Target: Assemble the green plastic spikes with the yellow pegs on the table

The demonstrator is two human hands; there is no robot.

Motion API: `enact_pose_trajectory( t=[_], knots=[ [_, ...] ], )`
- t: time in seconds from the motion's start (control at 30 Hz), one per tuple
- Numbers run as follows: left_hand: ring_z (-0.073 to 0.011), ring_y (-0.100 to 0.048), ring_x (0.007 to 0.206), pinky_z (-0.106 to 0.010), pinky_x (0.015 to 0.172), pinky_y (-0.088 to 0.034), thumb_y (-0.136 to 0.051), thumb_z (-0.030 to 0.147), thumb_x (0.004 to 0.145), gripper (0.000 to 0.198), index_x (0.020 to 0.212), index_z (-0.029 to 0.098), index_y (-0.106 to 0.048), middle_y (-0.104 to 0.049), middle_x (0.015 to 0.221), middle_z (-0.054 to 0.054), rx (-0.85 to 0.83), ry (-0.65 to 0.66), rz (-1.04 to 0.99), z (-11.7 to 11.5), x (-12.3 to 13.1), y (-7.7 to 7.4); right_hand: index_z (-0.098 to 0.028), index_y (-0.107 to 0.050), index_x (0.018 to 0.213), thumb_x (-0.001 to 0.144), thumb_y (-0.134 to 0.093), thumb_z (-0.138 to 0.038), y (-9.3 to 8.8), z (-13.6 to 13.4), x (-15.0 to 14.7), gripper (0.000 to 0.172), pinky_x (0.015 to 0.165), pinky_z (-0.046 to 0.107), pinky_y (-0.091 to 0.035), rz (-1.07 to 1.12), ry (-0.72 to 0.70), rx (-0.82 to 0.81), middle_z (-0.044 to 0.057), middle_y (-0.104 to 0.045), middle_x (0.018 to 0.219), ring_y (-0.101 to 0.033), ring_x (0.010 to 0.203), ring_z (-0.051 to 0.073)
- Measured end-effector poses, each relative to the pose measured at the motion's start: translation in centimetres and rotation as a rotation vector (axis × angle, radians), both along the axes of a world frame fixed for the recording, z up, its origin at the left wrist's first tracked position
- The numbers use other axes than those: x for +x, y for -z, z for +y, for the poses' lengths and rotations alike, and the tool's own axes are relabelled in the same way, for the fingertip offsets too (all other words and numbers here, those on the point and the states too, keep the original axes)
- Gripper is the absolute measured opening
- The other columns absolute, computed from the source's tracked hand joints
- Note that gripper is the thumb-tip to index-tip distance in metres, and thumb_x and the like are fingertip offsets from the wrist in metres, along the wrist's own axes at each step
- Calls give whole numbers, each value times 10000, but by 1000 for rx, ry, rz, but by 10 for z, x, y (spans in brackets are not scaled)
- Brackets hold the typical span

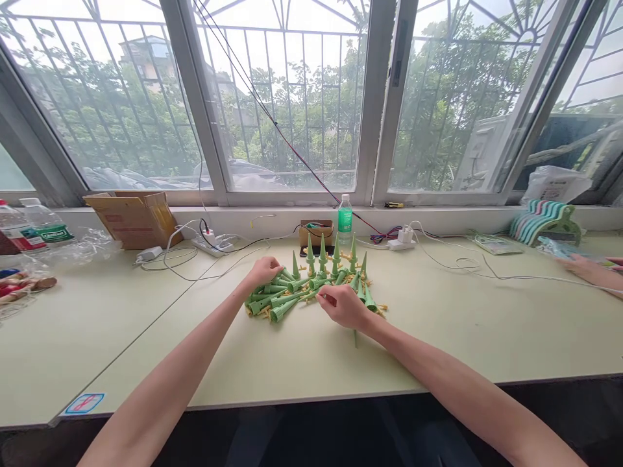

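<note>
Green spikes lie heaped on the table, presumably for easy reach, between left hand and right hand, both curled; whether either is closed on anything, I cannot tell.

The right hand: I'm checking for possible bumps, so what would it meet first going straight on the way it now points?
Most likely the green cones lying heaped just ahead of the right hand. Its height is unclear in this view, so it might pass over them.
</note>
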State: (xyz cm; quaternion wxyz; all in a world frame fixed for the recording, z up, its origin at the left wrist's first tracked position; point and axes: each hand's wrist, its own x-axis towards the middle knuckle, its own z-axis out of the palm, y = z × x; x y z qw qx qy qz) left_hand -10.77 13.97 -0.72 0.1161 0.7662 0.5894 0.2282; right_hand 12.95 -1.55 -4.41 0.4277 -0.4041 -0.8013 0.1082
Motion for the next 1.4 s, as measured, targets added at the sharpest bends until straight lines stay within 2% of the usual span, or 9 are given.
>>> enact_pose_trajectory(
  t=[0.2, 0.33, 0.43, 0.67, 0.77, 0.9, 1.07, 1.2, 1.4],
  knots=[
    [-222, -669, 851, -257, 624, -481, -618, 443, 716, 251, 743, 197, -572, -712, 847, -57, -42, 82, -112, -11, -10, -9, -168, -582, 720, 880, -491, -215, 2, 2, 0, 191, 538, 201, -316, -3, -9, 1, -42, -462, 533, -382, 490, 77],
    [-242, -662, 906, -301, 722, -504, -594, 487, 728, 299, 725, 189, -562, -703, 848, -71, 1, 202, -141, -23, -15, -23, -169, -594, 735, 883, -495, -223, 4, 3, -1, 186, 534, 201, -316, -8, -6, -7, -41, -471, 538, -381, 489, 77],
    [-239, -659, 917, -326, 769, -511, -591, 476, 744, 287, 735, 189, -571, -702, 882, -71, 40, 225, -151, -36, -13, -37, -169, -595, 733, 880, -502, -216, 5, 4, 0, 180, 533, 201, -316, -12, 0, -8, -43, -470, 534, -376, 485, 76],
    [-177, -647, 809, -290, 730, -532, -584, 399, 805, 231, 750, 176, -564, -672, 812, -41, 271, 260, -345, -92, 35, -66, -177, -599, 751, 908, -479, -260, 4, 4, -1, 214, 542, 210, -337, 45, 102, 15, -38, -477, 542, -390, 493, 87],
    [-153, -635, 730, -264, 639, -533, -558, 440, 833, 268, 806, 180, -501, -629, 764, -27, 242, 332, -553, -108, 61, -56, -176, -619, 845, 927, -452, -298, 3, 6, -1, 222, 551, 218, -360, 105, 173, 19, -29, -494, 554, -424, 500, 102],
    [-115, -603, 643, -239, 562, -524, -544, 441, 861, 306, 1016, 215, -407, -593, 799, 5, 198, 458, -774, -112, 80, -17, -155, -614, 986, 928, -442, -304, 2, 8, 2, 236, 570, 230, -383, 174, 207, 28, -12, -552, 597, -478, 518, 116],
    [-111, -615, 687, -242, 610, -530, -553, 418, 867, 271, 1027, 211, -482, -594, 895, -18, 155, 506, -624, -110, 82, 24, -171, -590, 939, 916, -427, -274, -3, 7, 5, 194, 538, 221, -351, 207, 228, 25, -26, -527, 598, -448, 515, 111],
    [-136, -618, 743, -273, 684, -527, -553, 348, 871, 191, 981, 192, -554, -629, 874, -31, 196, 553, -416, -114, 82, 33, -175, -576, 878, 926, -392, -269, -3, 6, 7, 212, 557, 225, -346, 210, 229, 32, -16, -538, 632, -452, 544, 115],
    [-132, -594, 713, -234, 612, -481, -542, 294, 864, 108, 851, 189, -564, -633, 786, -11, 225, 520, -368, -118, 87, 33, -181, -584, 861, 941, -383, -301, -2, 8, 9, 248, 567, 228, -352, 188, 214, 49, -12, -536, 633, -447, 552, 119]
  ],
)
